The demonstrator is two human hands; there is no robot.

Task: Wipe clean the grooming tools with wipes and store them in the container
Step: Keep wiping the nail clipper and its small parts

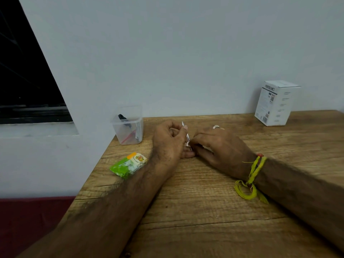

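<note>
My left hand [168, 141] pinches a thin metal grooming tool [186, 133] near its upper end, holding it nearly upright over the wooden table [195, 202]. My right hand [219, 146] is closed around a small white wipe [188, 144] pressed against the tool's lower part. A clear plastic container [128, 130] stands at the table's far left corner with several tools inside, one black-handled. A green wipes packet [128, 164] lies left of my left wrist.
A white cardboard box [275, 103] stands at the back right against the wall. The table's left edge runs diagonally beside the packet, with a wall and a dark window beyond it. A green thread band hangs from my right wrist.
</note>
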